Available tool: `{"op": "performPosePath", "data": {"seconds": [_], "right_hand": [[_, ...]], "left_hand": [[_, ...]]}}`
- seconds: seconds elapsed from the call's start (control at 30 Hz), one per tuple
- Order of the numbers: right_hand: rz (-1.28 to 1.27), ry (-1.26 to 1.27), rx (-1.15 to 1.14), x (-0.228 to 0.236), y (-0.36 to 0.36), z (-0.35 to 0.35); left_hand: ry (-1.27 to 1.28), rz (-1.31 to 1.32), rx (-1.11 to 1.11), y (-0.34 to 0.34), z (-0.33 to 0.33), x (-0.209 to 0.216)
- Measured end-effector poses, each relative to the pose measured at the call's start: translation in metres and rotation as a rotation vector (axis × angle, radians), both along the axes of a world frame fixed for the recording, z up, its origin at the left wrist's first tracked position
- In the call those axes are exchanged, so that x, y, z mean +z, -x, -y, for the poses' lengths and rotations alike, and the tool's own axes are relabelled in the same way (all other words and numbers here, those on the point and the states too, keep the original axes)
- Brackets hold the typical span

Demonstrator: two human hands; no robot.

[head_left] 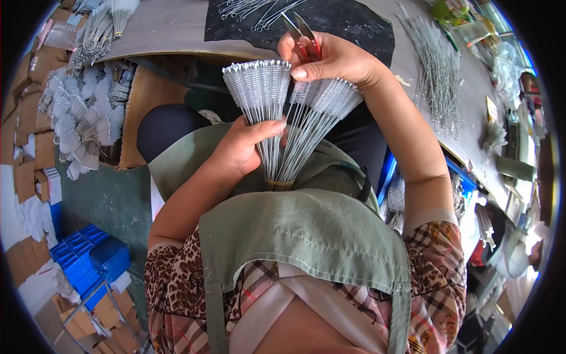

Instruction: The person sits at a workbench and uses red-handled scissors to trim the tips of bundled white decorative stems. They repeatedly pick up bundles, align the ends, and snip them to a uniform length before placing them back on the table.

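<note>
Nearest is the green apron (306,230). Over its far edge stand the brushes (298,138), banded low on their stems and fanned into two clusters with a narrow gap between. The left hand (244,141) grips the left cluster's stems, thumb across them; green floor (118,189) shows left of that arm, between it and the blue crates (88,259). The right hand (336,62) is closed round red-handled snips (306,28), blades parted and pointing far, thumb beside the bristles. Beyond, the table (177,23) curves its near edge past the bristle tips; a black mat (348,29) lies on it, wires (439,82) farther right.
</note>
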State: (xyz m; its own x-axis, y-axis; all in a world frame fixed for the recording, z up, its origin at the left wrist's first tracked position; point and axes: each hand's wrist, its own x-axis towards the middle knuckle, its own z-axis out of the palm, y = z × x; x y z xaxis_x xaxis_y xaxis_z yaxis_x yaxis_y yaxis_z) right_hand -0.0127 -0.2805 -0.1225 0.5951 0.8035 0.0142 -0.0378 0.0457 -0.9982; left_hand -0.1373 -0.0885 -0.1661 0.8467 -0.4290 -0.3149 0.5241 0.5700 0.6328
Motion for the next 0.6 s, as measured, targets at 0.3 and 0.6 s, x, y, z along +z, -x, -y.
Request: {"op": "performPosePath", "data": {"seconds": [0.3, 0.6], "right_hand": [[0.036, -0.006, -0.007, 0.000, 0.000, -0.002], [0.095, 0.093, -0.049, 0.000, 0.001, -0.001]], "left_hand": [[-0.011, -0.037, 0.002, -0.002, -0.001, -0.006], [-0.007, -0.032, 0.027, -0.002, 0.001, -0.002]]}}
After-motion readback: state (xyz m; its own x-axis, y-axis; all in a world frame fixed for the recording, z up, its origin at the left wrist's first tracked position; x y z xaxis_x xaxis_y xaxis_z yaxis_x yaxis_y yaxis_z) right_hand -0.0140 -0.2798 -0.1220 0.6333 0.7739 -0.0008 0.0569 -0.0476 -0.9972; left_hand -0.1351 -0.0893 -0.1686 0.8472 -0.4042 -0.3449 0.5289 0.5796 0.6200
